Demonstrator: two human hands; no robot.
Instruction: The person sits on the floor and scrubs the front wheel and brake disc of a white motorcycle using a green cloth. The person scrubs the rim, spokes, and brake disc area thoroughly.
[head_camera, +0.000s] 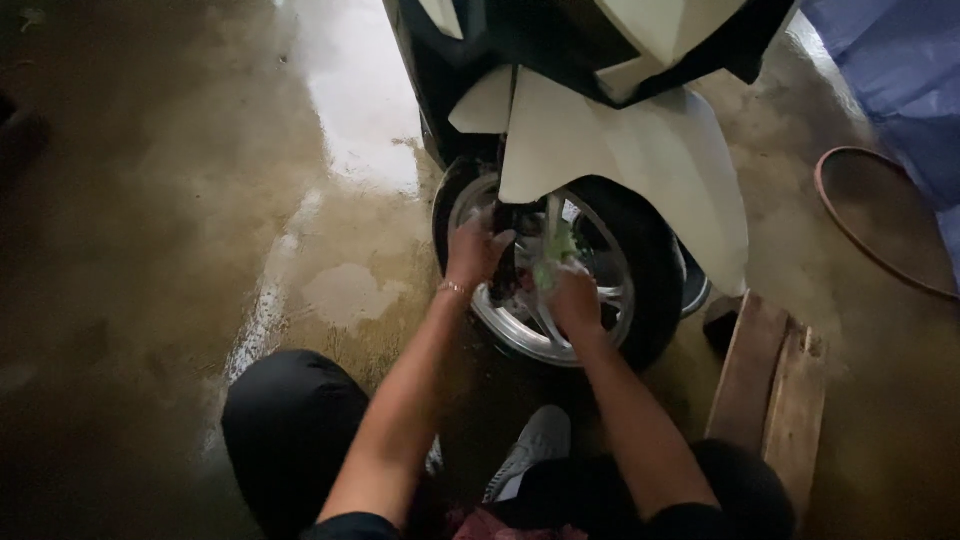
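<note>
Crouching at scooter's front wheel (560, 290) on wet concrete floor (200, 200), person works both hands inside rim. Left hand (472, 250) curled around dark part near hub, fingers closed. Right hand (577, 300) clamped on green cloth (553, 250), which runs upward from fist along spoke, directly above it. White fender (640, 150) overhangs wheel. Wooden board (770, 390) lies right; no labels visible.
</note>
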